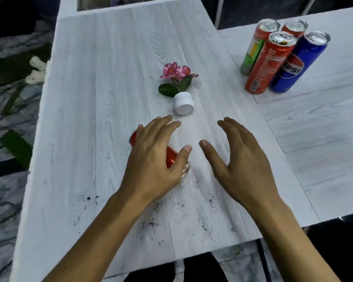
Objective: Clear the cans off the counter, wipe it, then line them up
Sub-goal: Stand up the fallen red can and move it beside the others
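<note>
Red glossy can (171,157) lies beneath left hand (154,157).

The white wooden worktop (110,78) has dark crumbs (153,208) scattered near its front edge. A red can (170,157) lies on its side in the middle. Just behind it, a small white pot (183,103) with pink flowers (176,72) lies tipped over. Far right, close together, stand a blue can (298,64), a tall red can (267,66), a red and green can (255,49) and a back red can (293,29).

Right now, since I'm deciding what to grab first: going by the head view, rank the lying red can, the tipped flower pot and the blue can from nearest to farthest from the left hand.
1. The red can, lying directly under the left hand.
2. The flower pot, tipped over just beyond the fingertips.
3. The blue can, standing far off to the right.
</note>
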{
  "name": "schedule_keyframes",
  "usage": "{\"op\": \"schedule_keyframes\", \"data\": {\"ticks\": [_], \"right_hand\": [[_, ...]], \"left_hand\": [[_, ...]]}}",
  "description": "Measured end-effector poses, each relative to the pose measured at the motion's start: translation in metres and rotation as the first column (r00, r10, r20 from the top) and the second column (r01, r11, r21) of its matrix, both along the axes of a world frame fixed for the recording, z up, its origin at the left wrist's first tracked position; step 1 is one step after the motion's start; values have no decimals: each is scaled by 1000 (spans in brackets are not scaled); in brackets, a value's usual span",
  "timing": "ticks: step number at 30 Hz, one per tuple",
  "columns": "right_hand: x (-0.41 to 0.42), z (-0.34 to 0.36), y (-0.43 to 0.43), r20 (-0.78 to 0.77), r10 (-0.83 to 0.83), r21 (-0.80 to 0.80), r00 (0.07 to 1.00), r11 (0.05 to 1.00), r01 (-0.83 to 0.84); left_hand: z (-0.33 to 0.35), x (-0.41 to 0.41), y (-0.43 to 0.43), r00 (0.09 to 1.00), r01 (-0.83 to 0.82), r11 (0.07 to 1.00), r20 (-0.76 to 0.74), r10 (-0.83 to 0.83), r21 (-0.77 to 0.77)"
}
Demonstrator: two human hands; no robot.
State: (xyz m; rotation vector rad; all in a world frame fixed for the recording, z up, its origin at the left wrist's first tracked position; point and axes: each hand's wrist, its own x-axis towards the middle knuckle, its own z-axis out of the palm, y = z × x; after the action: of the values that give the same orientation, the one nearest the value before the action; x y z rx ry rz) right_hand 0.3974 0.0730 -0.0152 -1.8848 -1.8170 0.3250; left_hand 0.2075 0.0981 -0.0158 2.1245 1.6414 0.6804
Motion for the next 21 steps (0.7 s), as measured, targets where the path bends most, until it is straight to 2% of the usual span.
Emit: {"op": "schedule_keyframes", "data": {"ticks": [8,21], "right_hand": [[-61,2,-11,-1,83,-15,997,996,-83],[-105,-7,3,60,123,-57,991,991,-120]], "left_hand": [[2,-65,-29,999,-35,999,8,35,26],[-19,-116,-49,1000,1,999,-30,-3,-55]]}}
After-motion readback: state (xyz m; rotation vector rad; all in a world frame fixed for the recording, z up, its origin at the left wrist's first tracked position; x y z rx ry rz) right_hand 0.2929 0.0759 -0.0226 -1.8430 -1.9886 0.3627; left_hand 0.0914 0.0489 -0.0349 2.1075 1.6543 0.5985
